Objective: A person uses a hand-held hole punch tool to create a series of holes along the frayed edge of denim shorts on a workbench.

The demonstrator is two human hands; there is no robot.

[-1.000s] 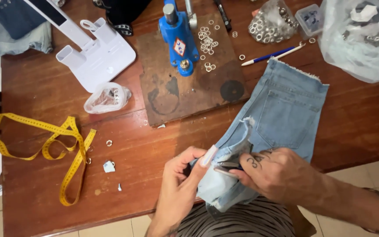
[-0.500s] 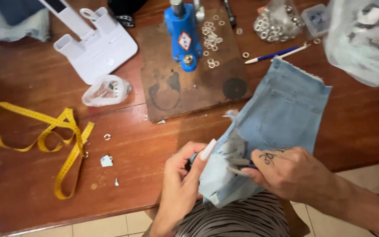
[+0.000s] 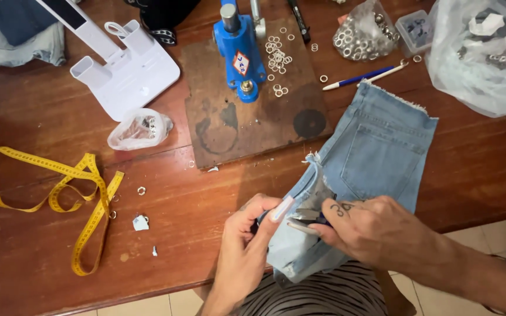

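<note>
At the far left of the brown wooden table (image 3: 42, 134), a yellow measuring tape (image 3: 60, 193) lies in loose loops. Above it stands a white plastic stand (image 3: 127, 73), with a small clear bag of metal rings (image 3: 139, 130) just beside its base. Farther right, a blue hand press (image 3: 239, 50) sits on a dark worn board (image 3: 253, 126) among scattered silver eyelets (image 3: 276, 55).

Near the table's front edge, the left hand (image 3: 244, 254) comes up from below, wrist bent, with its fingers curled and thumb pressed against the hem of the light blue denim shorts (image 3: 376, 146). The shorts lie slantwise from the table's right middle down over its front edge. The right hand (image 3: 376, 231) reaches in from the lower right, palm down, pinching the same fold of denim together with a small dark tool; what kind of tool cannot be told. The two hands meet there, both clamped on the fabric.

Past the shorts lie a blue and white pen (image 3: 364, 76) and a large clear plastic bag (image 3: 481, 55).
</note>
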